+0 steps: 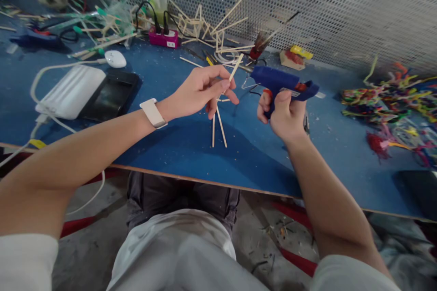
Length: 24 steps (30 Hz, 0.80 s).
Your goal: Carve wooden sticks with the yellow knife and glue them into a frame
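Note:
My left hand (208,86) pinches a thin wooden stick (236,66) between thumb and fingers, its upper end slanting up to the right. Below that hand, more thin wooden sticks (221,126) stick out toward me over the blue table; whether they join the pinched one is hidden by my fingers. In my right hand (285,113) is a blue hot glue gun (276,78), its handle wrapped by my fingers. Its nozzle points left, close to the upper end of the pinched stick; I cannot tell if they touch.
Behind stand frames of wooden sticks (196,25) beside a pink power adapter (163,37). At left lie a white power bank (73,88), a black phone (111,95) and a white charger (115,59). Colourful string bundles (392,100) lie right. A perforated metal panel (307,4) backs the blue table (191,159).

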Motion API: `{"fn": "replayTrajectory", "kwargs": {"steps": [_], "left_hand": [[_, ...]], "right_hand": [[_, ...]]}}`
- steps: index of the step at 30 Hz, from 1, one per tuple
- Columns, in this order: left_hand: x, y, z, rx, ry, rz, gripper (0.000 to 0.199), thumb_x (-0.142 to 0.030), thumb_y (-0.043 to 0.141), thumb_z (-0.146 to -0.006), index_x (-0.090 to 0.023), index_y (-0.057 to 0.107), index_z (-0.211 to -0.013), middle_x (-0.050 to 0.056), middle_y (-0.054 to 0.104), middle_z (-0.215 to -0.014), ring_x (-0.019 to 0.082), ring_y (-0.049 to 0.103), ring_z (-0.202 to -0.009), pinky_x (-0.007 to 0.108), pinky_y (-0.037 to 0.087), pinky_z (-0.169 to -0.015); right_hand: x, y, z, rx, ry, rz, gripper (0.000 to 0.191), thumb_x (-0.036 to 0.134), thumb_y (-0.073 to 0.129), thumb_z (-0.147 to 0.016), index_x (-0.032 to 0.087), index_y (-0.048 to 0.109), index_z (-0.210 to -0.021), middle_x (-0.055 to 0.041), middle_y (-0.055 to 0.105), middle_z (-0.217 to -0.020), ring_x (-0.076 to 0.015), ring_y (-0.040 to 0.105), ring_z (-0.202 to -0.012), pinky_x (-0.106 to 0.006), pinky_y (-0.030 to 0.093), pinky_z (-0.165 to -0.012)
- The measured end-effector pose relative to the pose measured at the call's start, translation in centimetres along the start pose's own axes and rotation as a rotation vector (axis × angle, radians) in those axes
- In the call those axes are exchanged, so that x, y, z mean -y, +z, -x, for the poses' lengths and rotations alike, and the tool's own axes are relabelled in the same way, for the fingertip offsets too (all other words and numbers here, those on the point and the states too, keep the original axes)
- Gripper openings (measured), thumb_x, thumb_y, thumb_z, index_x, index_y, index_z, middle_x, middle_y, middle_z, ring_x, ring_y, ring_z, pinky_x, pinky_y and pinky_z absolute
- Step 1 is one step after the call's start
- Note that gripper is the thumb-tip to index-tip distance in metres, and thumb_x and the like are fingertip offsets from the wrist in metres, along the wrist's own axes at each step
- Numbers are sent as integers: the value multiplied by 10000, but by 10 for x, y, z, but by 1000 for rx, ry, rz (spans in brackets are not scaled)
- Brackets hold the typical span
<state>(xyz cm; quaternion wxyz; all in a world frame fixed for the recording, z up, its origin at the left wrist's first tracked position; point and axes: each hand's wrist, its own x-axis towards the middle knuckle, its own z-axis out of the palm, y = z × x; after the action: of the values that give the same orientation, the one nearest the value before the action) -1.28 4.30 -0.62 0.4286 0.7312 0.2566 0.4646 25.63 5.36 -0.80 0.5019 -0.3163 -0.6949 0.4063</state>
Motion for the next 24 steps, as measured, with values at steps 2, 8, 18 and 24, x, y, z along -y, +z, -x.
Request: {"fn": "replayTrajectory", "kwargs": {"steps": [2,8,18,24], "left_hand": [[1,-1,0,11,-3,6,534,-694,640,-1149,-166,722,-1154,115,894,-1017,89,724,-482,180,592,-483],[1,-2,1,17,-13,-58,544,-694,599,-1167,-162,711,-1192,124,889,-1052,110,746,-506,257,674,-598],[2,-1,0,0,-34,-1,532,-725,660,-1124,-196,710,-1145,102,894,-1029,118,738,-493,253,659,-554],[0,-1,0,5,-32,20,541,-727,668,-1118,-192,734,-1171,123,902,-1069,144,808,-612,231,645,-552]], "right_hand": [[0,0,0,-2,4,12,737,965,720,-925,274,516,-771,42,473,-655,-116,466,-413,-314,392,-359],[1,0,1,-14,5,27,746,976,716,-917,274,511,-771,42,474,-653,-118,465,-412,-315,397,-360],[0,1,0,-18,11,37,742,983,695,-927,291,479,-766,37,437,-647,-138,446,-423,-338,386,-362],[0,0,-1,-83,3,26,742,973,765,-881,285,512,-764,31,471,-646,-138,439,-437,-326,362,-356]]}}
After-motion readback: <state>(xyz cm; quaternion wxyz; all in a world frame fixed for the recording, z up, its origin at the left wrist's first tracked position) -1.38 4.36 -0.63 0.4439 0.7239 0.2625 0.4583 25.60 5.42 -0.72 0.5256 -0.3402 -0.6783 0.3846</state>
